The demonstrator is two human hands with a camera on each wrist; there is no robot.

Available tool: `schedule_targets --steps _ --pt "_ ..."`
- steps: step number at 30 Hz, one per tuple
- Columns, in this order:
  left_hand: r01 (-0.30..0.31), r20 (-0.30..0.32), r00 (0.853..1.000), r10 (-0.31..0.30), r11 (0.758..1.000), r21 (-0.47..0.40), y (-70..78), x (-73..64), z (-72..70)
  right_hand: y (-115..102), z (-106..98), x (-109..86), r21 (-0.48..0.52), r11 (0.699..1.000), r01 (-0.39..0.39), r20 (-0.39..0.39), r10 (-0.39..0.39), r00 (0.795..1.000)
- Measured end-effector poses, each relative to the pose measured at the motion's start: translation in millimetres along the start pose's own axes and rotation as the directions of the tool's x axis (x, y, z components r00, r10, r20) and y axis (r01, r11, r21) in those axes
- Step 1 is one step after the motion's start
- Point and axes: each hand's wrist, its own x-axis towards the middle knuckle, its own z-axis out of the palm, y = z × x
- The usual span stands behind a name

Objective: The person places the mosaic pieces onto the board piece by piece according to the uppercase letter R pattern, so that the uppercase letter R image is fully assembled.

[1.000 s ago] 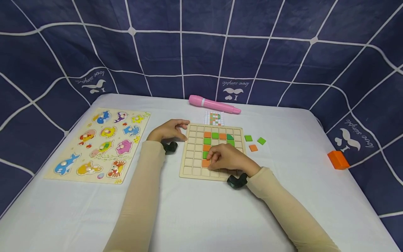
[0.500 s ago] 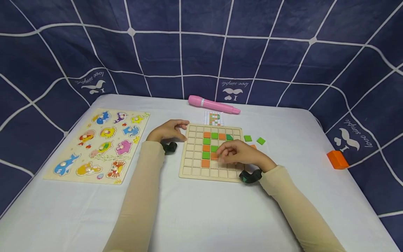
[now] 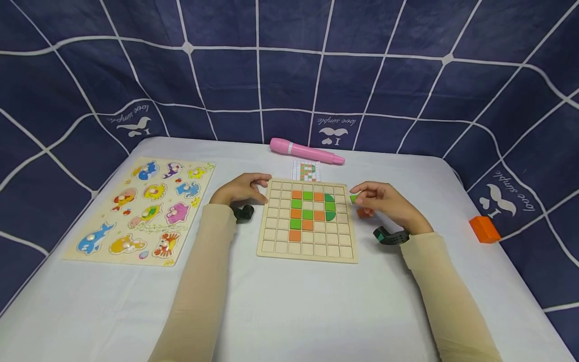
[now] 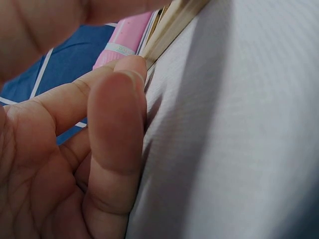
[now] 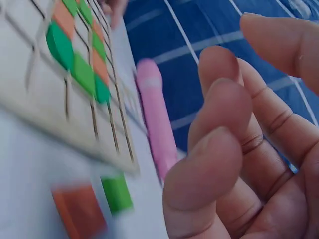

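A wooden grid board lies flat in the head view, with orange, light green and dark green tiles set in it in a P shape. My left hand rests at the board's left edge, fingers loosely bent, fingertips at its side. Just right of the board, my right hand is over the loose tiles. A green tile shows by its fingertips, and an orange tile lies below the hand. In the right wrist view the thumb stands apart from the bent fingers, with nothing between them.
Behind the board lie a small pattern card and a pink microphone-shaped pen. A sea-animal peg puzzle is at the left. An orange block sits at the right edge of the white table, before the blue cloth.
My right hand has moved right, off the board to the loose tiles, uncovering the tiles and cells it hid. My left hand stays at the board's edge.
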Motion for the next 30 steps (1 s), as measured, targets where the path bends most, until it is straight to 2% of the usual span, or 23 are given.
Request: schedule_targets --steps 6,12,30 --pt "-0.007 0.005 1.0 0.007 1.0 -0.003 0.4 -0.6 0.3 18.8 -29.5 -12.7 0.064 0.997 -0.032 -0.127 0.039 0.991" --pt "-0.011 0.0 1.0 0.011 1.0 -0.005 -1.6 0.8 0.4 33.7 -45.1 -17.6 0.162 0.986 -0.025 -0.187 0.056 0.981" --pt "0.002 -0.001 1.0 -0.002 1.0 -0.013 -3.0 2.4 -0.2 47.6 -47.8 -15.7 0.251 0.968 -0.018 -0.182 0.066 0.981"
